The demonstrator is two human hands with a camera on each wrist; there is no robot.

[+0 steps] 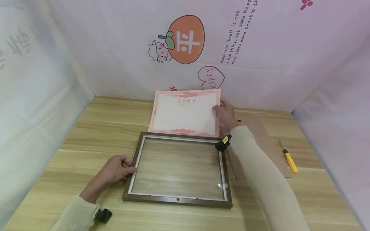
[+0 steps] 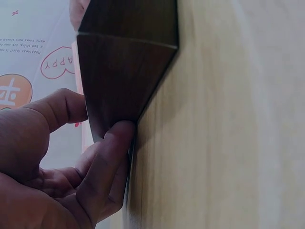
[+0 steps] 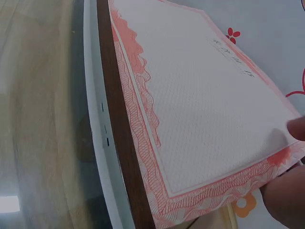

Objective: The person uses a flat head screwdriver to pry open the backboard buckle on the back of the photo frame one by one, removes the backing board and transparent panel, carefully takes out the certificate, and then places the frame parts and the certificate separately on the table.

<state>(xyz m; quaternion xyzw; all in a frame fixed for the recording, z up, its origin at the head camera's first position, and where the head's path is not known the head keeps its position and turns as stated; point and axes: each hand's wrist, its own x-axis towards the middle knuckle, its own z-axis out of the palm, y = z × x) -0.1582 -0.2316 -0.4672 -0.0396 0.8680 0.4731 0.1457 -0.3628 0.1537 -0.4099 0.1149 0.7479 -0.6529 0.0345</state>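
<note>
A brown picture frame (image 1: pixel 176 200) with a clear pane lies flat on the wooden table, its inner white lip facing up. At its left side my left hand (image 1: pixel 115 169) grips the frame's edge, thumb on top and fingers against the outer side, as the left wrist view also shows. Behind the frame, my right hand (image 1: pixel 226 113) pinches the right edge of a pink-bordered certificate (image 1: pixel 185 113), thumb on its face and fingers behind. The certificate's lower edge is by the frame's far side; in the right wrist view the paper (image 3: pixel 205 105) slants up from there.
A brown backing board (image 1: pixel 263 143) lies right of the frame, partly under my right forearm. Beside it is a screwdriver (image 1: pixel 290 161) with a yellow handle. Printed white cloth (image 1: pixel 123 46) hangs behind and at both sides of the table (image 1: pixel 89 133).
</note>
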